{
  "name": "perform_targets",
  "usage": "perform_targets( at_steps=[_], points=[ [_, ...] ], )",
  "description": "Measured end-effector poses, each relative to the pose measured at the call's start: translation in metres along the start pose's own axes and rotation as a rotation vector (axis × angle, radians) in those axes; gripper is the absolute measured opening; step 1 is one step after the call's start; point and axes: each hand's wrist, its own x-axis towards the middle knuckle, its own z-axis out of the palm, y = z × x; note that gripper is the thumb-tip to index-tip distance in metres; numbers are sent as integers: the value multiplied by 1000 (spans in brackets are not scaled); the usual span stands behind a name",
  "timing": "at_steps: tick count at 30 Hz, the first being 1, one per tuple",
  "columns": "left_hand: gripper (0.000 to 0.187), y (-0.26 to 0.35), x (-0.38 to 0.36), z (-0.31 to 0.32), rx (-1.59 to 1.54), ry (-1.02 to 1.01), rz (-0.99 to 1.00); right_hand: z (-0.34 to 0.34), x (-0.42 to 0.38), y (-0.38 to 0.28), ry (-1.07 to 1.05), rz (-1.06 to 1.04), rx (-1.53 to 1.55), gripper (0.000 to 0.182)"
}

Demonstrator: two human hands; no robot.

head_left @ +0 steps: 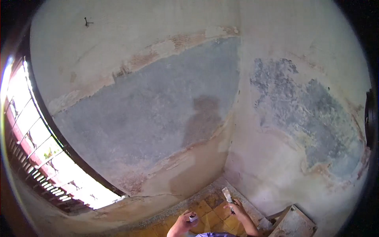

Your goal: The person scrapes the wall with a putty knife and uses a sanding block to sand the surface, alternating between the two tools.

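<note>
My right hand (238, 209) is closed around the handle of a short flat tool (226, 193), either a putty knife or a brush, whose whitish end points up and away from me. Low in the view, my left hand (182, 223) curls its fingers around a small whitish thing with a dark part (193, 218), too small to name. Both hands are apart from the walls, above the tiled floor. Ahead is a wall with a large grey patch (150, 102), edged by rough, chipped plaster. My shadow falls on it.
The right wall carries a mottled grey patch (316, 114). At left is a bright barred window (43, 154). A dusty box-like object (294, 223) stands at lower right, near my right arm. Yellowish tiles (203, 207) cover the floor, and a hook (87, 22) sticks out high on the wall.
</note>
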Motion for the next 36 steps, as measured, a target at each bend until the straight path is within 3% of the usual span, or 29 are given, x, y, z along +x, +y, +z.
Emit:
perform_targets(
  at_steps=[3,4,6,9,11,14,15,18,21,25,28,33,36],
  points=[
    [22,-8,7,20,90,20,168,-25,-1,6,52,191,311,20],
    [23,7,7,28,92,-52,-23,-34,1,13,83,248,389,20],
    [25,51,12,45,82,-197,-402,-48,4,18,100,162,314,17],
    [29,25,14,86,56,-158,-104,-64,5,10,106,115,198,14],
    [30,29,14,103,19,-107,-114,-81,18,13,13,103,139,15],
    [31,50,12,118,-44,-9,-135,-71,7,-34,-20,18,10,20],
    [32,57,11,121,-64,27,-146,-71,15,-37,-57,-77,-44,28],
    [32,76,11,108,-22,9,-269,-64,32,-51,-164,-151,-118,31],
    [31,55,10,102,40,31,-365,-48,58,-51,-180,-175,-107,26],
    [29,15,25,69,90,58,-217,-14,72,-51,-70,-63,252,18],
    [26,2,47,37,45,139,-99,22,77,-56,78,-43,286,20],
    [26,12,84,-34,-38,343,159,63,110,-25,237,-250,203,23],
    [29,12,91,-74,-152,397,134,83,119,-31,164,-262,167,25]
  ],
)
